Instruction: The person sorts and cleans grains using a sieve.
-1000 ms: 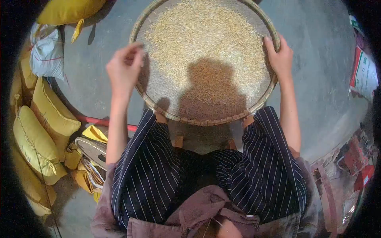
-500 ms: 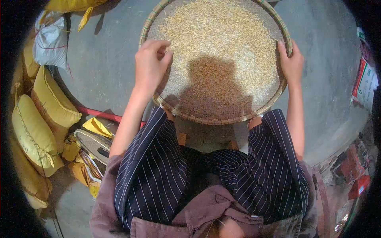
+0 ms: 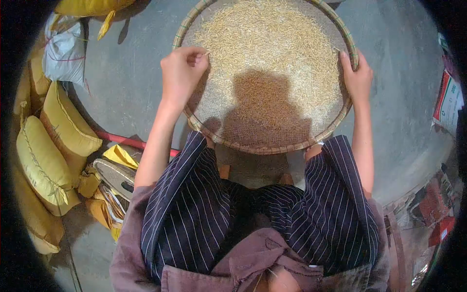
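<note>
Grain (image 3: 272, 31) is lying widely spread, paler bits remaining mixed in, across the woven tray (image 3: 265, 150) beyond the knees (image 3: 194, 146), left hand (image 3: 179, 73) pinching shut, right hand (image 3: 359, 82) clamping the rim (image 3: 349, 44).

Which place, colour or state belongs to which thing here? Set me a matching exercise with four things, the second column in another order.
Things:
1. Left hand
2. Right hand
3. Grain
4. Trousers

Places, colours, states:
A. Spread inside the round tray
B. Its grip is on the round tray's right-hand rim
C. Dark with pale stripes
D. Finger and thumb pinched together at the left side of the round tray

Right pairs: 1-D, 2-B, 3-A, 4-C
</note>
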Demonstrator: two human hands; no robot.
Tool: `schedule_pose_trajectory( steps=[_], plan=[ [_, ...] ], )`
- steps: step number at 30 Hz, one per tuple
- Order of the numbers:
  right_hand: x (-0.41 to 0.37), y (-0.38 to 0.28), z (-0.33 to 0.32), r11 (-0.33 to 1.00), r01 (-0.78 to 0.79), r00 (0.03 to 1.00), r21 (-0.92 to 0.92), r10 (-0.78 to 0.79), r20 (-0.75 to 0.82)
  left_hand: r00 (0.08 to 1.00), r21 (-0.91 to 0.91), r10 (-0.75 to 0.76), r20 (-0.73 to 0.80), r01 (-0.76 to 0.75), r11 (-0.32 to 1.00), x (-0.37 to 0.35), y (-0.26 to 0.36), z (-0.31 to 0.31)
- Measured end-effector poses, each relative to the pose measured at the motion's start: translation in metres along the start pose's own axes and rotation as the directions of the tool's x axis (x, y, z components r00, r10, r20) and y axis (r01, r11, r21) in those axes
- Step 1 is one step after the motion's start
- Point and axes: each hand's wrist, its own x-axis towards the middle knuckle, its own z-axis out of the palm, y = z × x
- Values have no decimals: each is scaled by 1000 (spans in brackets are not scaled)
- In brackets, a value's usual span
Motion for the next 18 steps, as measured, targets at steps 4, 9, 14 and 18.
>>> schedule_pose_trajectory(
  steps=[4, 9, 14, 18],
  plan=[
    [0, -6, -3, 1000, -28, 999, -11, 28, 20, 999, -50, -1, -42, -2, 999, 18, 5, -9],
    [0, -3, -2, 1000, -26, 999, 4, 26, 36, 990, -4, 105, -99, -106, 994, 51, 7, -3],
    [0, 4, 2, 1000, 22, 1000, -3, -22, -2, 970, 131, 243, -7, -241, 962, 57, 17, -2],
    [0, -5, -3, 997, -69, 996, 17, 68, 59, 961, 68, 276, -37, -273, 960, 57, 15, 3]
  ],
)
